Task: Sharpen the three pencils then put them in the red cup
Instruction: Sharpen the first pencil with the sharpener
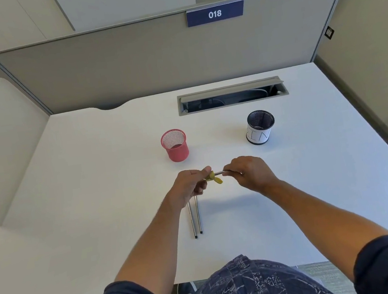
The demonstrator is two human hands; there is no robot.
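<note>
My left hand (189,184) grips a small yellow sharpener (214,178) above the white desk. My right hand (249,172) pinches a silver pencil (219,173) whose tip sits in the sharpener; most of that pencil is hidden in my fingers. Two more silver pencils (195,217) lie side by side on the desk just below my left hand, their far ends covered by it. The red mesh cup (175,145) stands upright behind my hands, slightly to the left, with nothing visible inside it.
A black mesh cup with a white paper label (259,127) stands at the back right. An open grey cable tray (232,96) is set into the desk (94,184) behind the cups. A grey partition (151,53) closes off the far edge.
</note>
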